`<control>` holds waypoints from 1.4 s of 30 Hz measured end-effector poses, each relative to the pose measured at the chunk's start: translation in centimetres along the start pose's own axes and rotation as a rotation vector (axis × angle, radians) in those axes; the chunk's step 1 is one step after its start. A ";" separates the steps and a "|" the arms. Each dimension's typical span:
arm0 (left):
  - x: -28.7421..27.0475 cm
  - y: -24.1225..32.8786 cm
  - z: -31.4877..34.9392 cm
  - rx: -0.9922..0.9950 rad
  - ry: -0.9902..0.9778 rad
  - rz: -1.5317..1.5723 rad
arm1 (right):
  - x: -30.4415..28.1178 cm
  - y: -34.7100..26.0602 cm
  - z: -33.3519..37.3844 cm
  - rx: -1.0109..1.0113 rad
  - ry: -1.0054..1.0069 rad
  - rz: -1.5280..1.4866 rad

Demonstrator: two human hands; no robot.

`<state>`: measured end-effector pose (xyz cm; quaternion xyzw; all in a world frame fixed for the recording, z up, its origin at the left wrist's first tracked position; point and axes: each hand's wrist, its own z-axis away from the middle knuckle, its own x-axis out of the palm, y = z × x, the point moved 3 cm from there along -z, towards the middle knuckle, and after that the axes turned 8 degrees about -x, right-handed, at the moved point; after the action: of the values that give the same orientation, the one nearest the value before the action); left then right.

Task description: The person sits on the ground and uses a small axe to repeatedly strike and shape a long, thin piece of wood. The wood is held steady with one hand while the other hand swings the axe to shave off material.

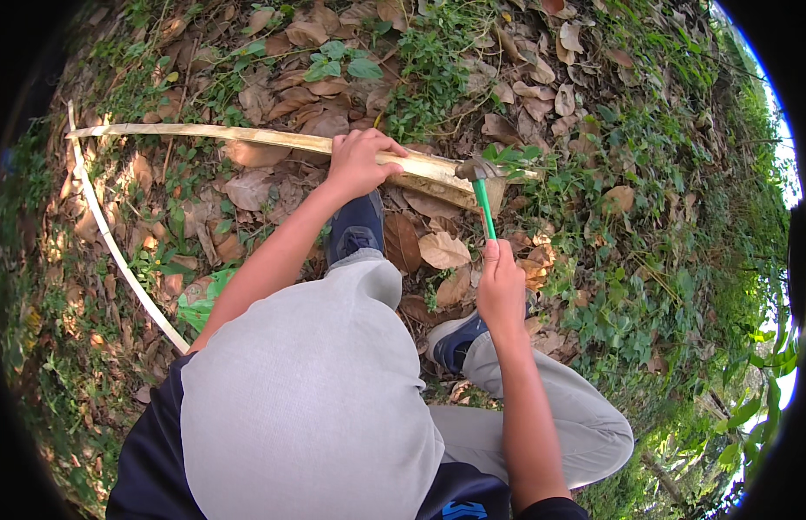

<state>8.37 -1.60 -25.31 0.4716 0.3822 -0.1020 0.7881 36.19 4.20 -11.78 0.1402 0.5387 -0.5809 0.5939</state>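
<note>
Grey-trousered knee [299,407] foremost; left hand [362,163] grips pale strip [264,136]; right hand [502,290] clenches hammer [483,201], perhaps touching the strip's right end.

Left hand [364,165] covers a section of the long wood strip [247,135]; grip underneath not visible. Hammer [483,201]: lower handle lost inside right hand [502,290]; can't tell from here if its head touches the wood strip. Thin pale strip [125,269] disappears behind the left arm [277,256]; can't call whether the strips join at far left, too small. Green sheet [199,299] partly behind same arm. Right shoe [456,340] partly blocked. Dark sleeve [550,510] cropped by lower edge.
</note>
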 end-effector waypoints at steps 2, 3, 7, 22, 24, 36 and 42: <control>0.0 0.0 0.1 -0.008 -0.011 0.018 | -0.1 0.0 0.2 -0.025 0.043 -0.023; 0.0 0.0 0.1 -0.001 0.000 0.009 | -0.2 0.1 0.3 0.062 0.026 -0.025; 0.0 0.0 0.2 0.014 0.015 -0.003 | -2.4 -1.1 0.3 -0.001 0.051 -0.062; 0.0 0.0 0.3 -0.008 -0.027 -0.020 | -1.6 -1.0 0.4 -0.017 0.086 -0.121; 0.0 0.1 0.2 0.005 -0.009 -0.021 | -3.0 -1.9 0.5 -0.091 0.166 -0.214; 0.0 0.1 0.3 0.000 -0.020 -0.014 | 0.3 -0.3 0.7 0.009 0.017 0.029; 0.1 0.1 0.3 0.000 -0.015 -0.023 | -3.5 -2.3 1.0 -0.157 0.207 -0.122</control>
<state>8.59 -1.77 -25.21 0.4664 0.3817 -0.1147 0.7897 35.58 4.63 -7.58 0.1195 0.6484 -0.5544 0.5079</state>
